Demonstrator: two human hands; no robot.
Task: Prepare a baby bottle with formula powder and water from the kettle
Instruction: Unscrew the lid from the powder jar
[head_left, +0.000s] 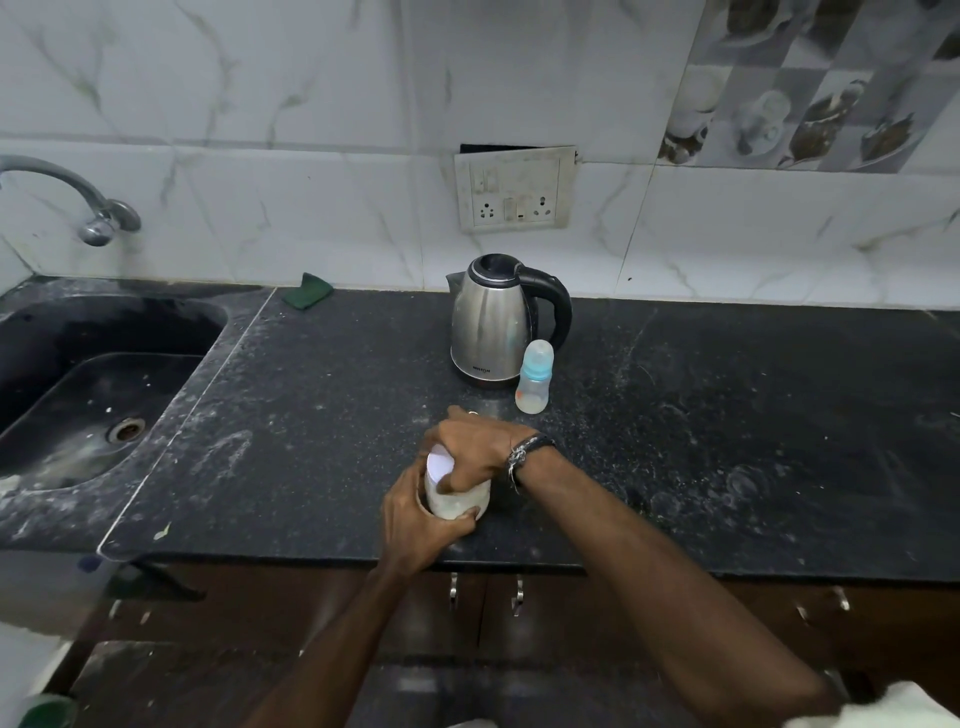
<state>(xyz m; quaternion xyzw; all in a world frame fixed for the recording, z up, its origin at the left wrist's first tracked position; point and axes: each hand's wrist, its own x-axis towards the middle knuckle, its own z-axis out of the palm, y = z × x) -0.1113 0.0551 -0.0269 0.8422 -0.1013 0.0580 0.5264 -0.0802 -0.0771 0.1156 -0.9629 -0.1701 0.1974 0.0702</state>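
Dusty black granite is running across the whole counter, with white marbled tile rising behind it. Nearest the counter's front edge, both hands are working on a small white formula jar. The left hand is wrapping round the jar's body from below and the side, fingers curled under its base. The right hand is clamping down over the white lid, fingers curled round the rim; it appears to be twisting the lid, though whether on or off cannot be told.

To do this step well, the left hand should be keeping the jar pressed upright against the counter while the right turns the lid level, so that no powder is spilling out near the edge. A dark wristband is sitting on the right wrist, clear of the jar.

Further back, the baby bottle is standing upright with its blue collar and cap on, just in front of the steel kettle, whose black handle is pointing right. The capped bottle will need opening before any powder goes in. Nothing is lying between jar and bottle.

Off to the left, the dark sink is sitting under a tap; a green scrubber is resting by the wall, and a socket plate is hanging above the kettle.
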